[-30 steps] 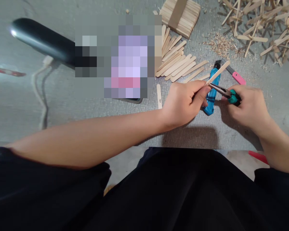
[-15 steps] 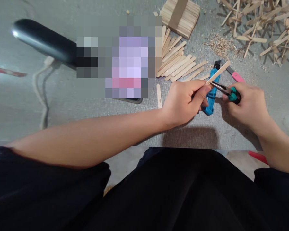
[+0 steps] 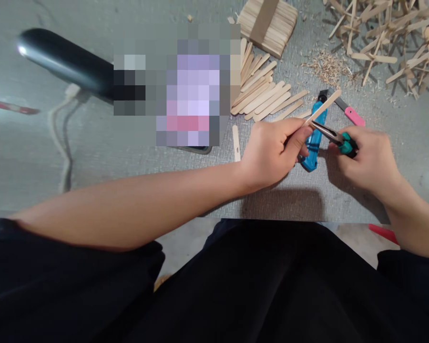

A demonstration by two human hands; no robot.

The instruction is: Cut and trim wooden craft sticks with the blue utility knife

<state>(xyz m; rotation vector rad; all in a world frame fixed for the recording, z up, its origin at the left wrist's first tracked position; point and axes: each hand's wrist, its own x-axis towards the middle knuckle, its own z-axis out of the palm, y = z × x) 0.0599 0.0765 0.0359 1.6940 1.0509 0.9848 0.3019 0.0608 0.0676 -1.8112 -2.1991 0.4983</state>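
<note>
Left hand (image 3: 268, 155) pinches one flat, pale wooden stick (image 3: 329, 102) above one blue plastic cutter (image 3: 310, 163); right hand (image 3: 377, 155) grips one pair of green-handled steel needle-nose pliers (image 3: 346, 144), tips at the stick's held end. Working there looks like the current step; another squeeze would need steady fingers.

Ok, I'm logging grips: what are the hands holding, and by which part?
Left hand: a flat pale wooden stick, by its lower part. Right hand: long-nosed metal pliers, by their teal handles.
</note>
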